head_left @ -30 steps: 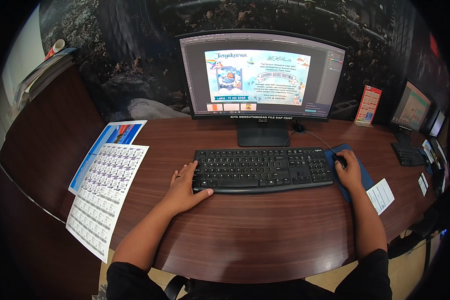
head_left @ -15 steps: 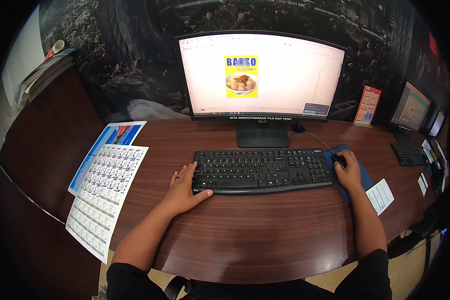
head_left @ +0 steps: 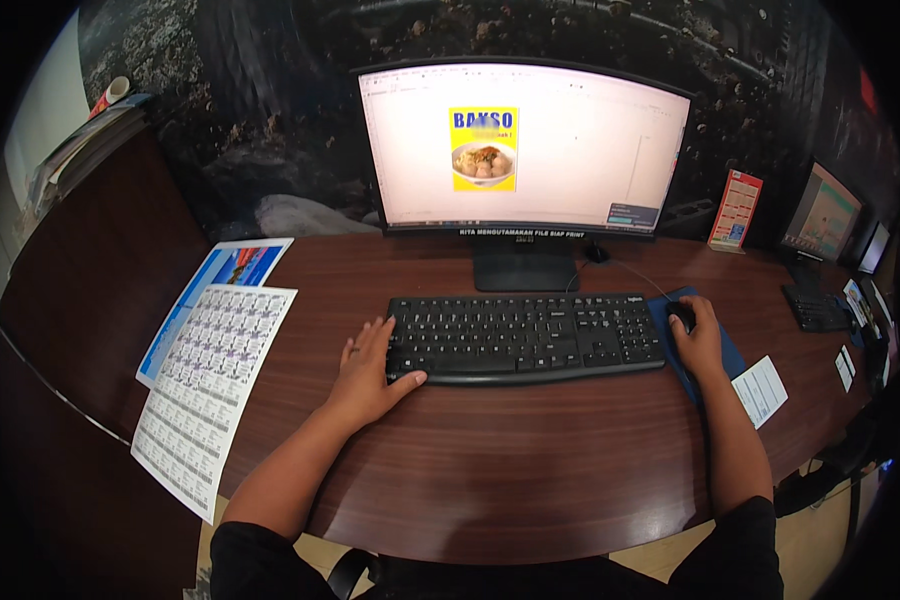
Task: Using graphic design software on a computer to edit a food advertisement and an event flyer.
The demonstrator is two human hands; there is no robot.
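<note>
My left hand (head_left: 365, 372) rests at the left end of a black keyboard (head_left: 525, 340), its fingers apart and the thumb along the lower left corner. Over a black computer mouse (head_left: 682, 316) on a blue mouse pad (head_left: 692, 370), my right hand (head_left: 701, 342) is closed from above, hiding part of it. Behind the keyboard stands a wide curved monitor (head_left: 590, 150). Its lit screen shows a yellow poster design (head_left: 484, 150) with a bowl of food and blue lettering, partly blurred, on a white page.
Printed sheets (head_left: 205, 390) lie left on the brown desk (head_left: 530, 450), beside a dark wooden panel with stacked papers (head_left: 85, 150). A white card (head_left: 760, 392) lies right of my forearm. A red desk calendar (head_left: 733, 210), a second monitor (head_left: 823, 212) and another keyboard (head_left: 817, 308) stand farther right.
The view has shifted very slightly. Both hands stay in the same places, on the keyboard's left end and on the mouse. The poster on the screen looks the same.
</note>
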